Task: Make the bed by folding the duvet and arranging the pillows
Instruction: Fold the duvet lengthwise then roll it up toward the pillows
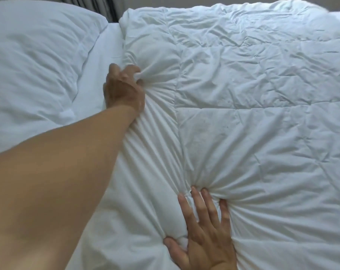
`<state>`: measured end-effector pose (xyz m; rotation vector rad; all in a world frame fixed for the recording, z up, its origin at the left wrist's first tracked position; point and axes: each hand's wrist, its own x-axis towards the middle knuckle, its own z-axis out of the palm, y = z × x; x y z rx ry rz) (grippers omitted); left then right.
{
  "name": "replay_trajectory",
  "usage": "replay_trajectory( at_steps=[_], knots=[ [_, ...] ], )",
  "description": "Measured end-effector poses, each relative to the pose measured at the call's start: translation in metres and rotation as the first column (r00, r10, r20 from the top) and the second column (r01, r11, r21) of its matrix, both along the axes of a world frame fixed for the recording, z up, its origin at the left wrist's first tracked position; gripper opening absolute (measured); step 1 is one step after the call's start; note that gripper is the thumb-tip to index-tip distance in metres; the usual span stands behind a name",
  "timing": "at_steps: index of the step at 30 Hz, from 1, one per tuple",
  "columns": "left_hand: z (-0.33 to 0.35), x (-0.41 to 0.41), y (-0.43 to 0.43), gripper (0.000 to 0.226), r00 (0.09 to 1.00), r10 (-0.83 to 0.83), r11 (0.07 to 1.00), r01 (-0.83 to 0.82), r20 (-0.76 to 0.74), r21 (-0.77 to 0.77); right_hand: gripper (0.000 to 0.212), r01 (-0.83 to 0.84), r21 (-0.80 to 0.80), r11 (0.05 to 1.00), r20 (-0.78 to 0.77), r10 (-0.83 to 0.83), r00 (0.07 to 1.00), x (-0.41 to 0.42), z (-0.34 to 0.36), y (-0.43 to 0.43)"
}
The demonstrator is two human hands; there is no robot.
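Note:
A white quilted duvet covers the middle and right of the bed, its thick folded edge running from the top centre down toward me. My left hand is stretched out and grips a bunch of that edge, with creases fanning from its fingers. Nearer me, my right hand digs its fingers and thumb into the duvet and gathers a bunch of cloth between them. A large white pillow lies at the left, apart from the duvet.
A strip of bare white sheet shows between the pillow and the duvet edge. Dark curtain folds hang beyond the bed at the top left. The bed's far edge runs along the top of the view.

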<state>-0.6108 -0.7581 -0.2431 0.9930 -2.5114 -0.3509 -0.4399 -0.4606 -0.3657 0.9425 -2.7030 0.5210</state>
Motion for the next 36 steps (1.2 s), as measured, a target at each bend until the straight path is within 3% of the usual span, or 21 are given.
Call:
replay_trajectory(
  at_steps=[2,4,5,7,9,11,17,22,24,30,36],
  knots=[
    [-0.012,0.010,-0.012,0.036,0.949,0.169,0.986,-0.161,0.266,-0.051,0.098,-0.013,0.037,0.999,0.050,0.012,0.999,0.002,0.001,0.001],
    [-0.025,0.026,-0.008,0.047,0.837,0.215,0.973,-0.227,0.504,-0.039,0.098,-0.019,0.050,0.999,0.083,0.015,0.996,0.003,0.002,0.003],
    [-0.028,0.034,0.001,0.051,0.856,0.154,0.986,-0.167,0.493,-0.018,0.097,-0.023,0.058,0.998,0.097,0.017,0.995,0.003,0.003,0.003],
    [-0.025,0.052,0.032,0.054,0.926,-0.116,0.993,0.120,0.360,0.012,0.095,-0.024,0.070,0.997,0.117,0.016,0.993,0.003,0.004,0.004],
    [-0.028,0.085,0.071,0.059,0.849,-0.368,0.922,0.385,0.379,0.033,0.093,-0.034,0.086,0.996,0.144,0.021,0.989,0.005,0.006,0.004],
    [-0.046,0.127,0.098,0.067,0.716,-0.451,0.862,0.505,0.533,0.051,0.090,-0.036,0.100,0.994,0.156,0.020,0.987,0.005,0.008,0.005],
    [-0.067,0.130,0.108,0.067,0.658,-0.341,0.905,0.423,0.672,0.044,0.091,-0.036,0.169,0.985,0.240,-0.006,0.971,0.005,0.018,0.002],
    [-0.055,0.203,0.133,0.071,0.634,-0.471,0.880,0.391,0.614,0.271,0.093,-0.135,0.292,0.947,0.430,-0.004,0.903,0.009,0.040,0.013],
    [-0.055,0.242,0.150,0.075,0.624,-0.472,0.879,0.387,0.623,0.278,0.093,-0.146,0.315,0.938,0.485,-0.027,0.874,0.027,0.047,0.026],
    [-0.043,0.355,0.218,0.062,0.634,-0.507,0.861,0.393,0.583,0.322,0.097,-0.202,0.319,0.926,0.569,-0.016,0.822,0.120,0.078,0.078],
    [-0.049,0.530,0.301,0.071,0.699,-0.492,0.869,0.429,0.519,0.246,0.079,-0.222,0.287,0.932,0.502,0.051,0.863,0.300,0.080,0.171]
  ],
)
